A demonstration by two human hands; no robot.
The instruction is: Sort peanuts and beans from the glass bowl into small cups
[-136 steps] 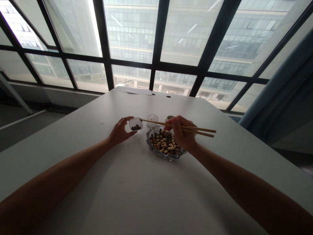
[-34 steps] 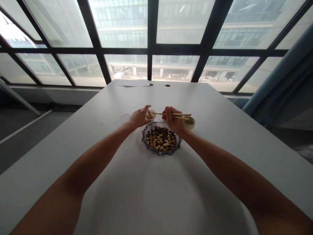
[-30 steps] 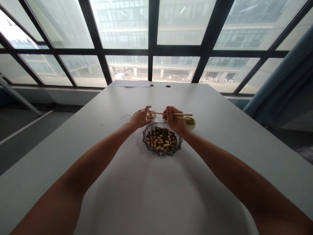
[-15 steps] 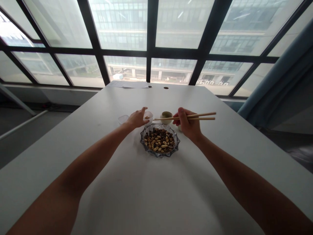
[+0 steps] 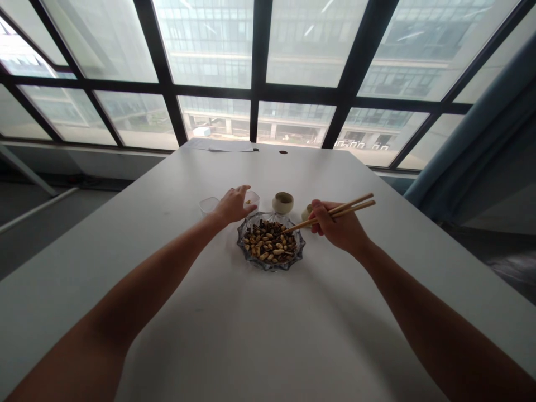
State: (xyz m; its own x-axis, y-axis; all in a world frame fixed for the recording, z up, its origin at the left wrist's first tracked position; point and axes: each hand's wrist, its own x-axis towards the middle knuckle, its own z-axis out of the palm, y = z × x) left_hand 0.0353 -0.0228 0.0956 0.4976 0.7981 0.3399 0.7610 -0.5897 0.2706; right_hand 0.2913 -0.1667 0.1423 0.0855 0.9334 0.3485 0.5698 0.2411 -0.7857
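Observation:
A scalloped glass bowl (image 5: 271,267) holds peanuts and dark seeds (image 5: 268,240). My right hand (image 5: 337,222) grips a pair of wooden chopsticks (image 5: 349,207), whose tips reach the nuts at the bowl's upper right. With fingers apart, my left hand (image 5: 235,204) is at a small clear container (image 5: 253,199) behind the bowl, partly covering it; a few bits lie inside. Whether the hand touches the container is hard to tell. Another clear container (image 5: 207,205) sits left of this hand.
A pale round cup (image 5: 283,203) stands behind the bowl. A second cup (image 5: 306,213) is partly hidden by my right hand. White paper (image 5: 221,146) lies at the table's far edge (image 5: 310,149), near two round holes. Windows rise beyond, with a blue curtain (image 5: 469,123) at right.
My right hand has moved right and slightly down, and the chopstick tips have gone from near the clear container to the nuts in the bowl. My left hand has shifted slightly left.

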